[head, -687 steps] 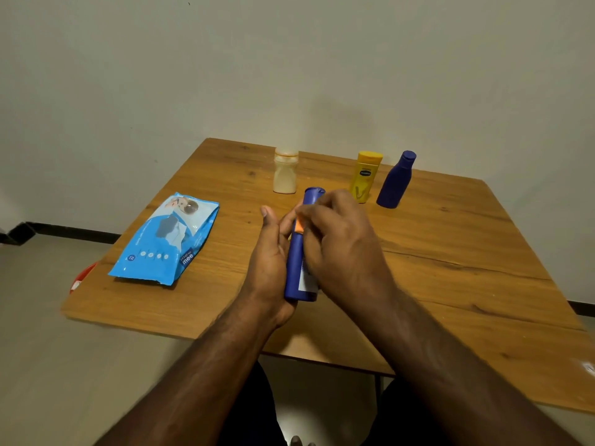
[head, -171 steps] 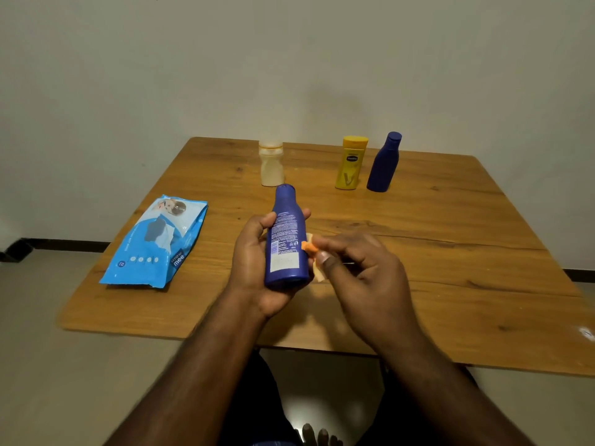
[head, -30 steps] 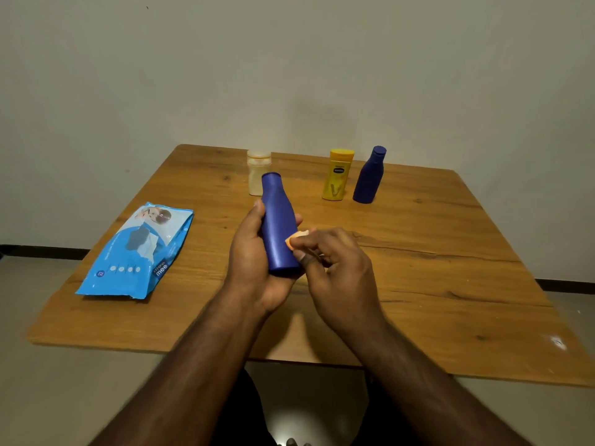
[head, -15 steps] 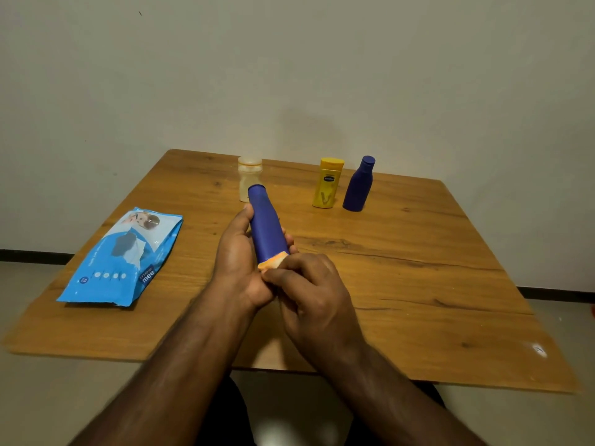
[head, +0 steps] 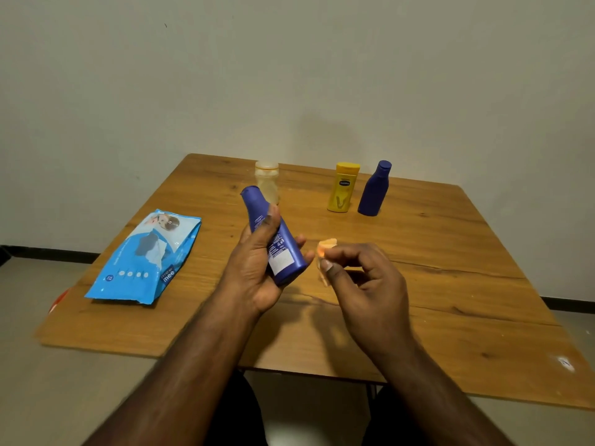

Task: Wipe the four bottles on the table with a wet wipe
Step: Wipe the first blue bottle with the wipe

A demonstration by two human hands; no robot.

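Both forearms bare to the frame's lower edge as far as I can see; no sleeves, watch or bands at either wrist. Left hand (head: 257,268) and right hand (head: 367,281) ungloved, no rings visible. Dark garment over the lap, beneath the table edge.

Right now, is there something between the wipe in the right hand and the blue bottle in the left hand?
Nothing visible: only open air separates the wet wipe from the blue bottle.
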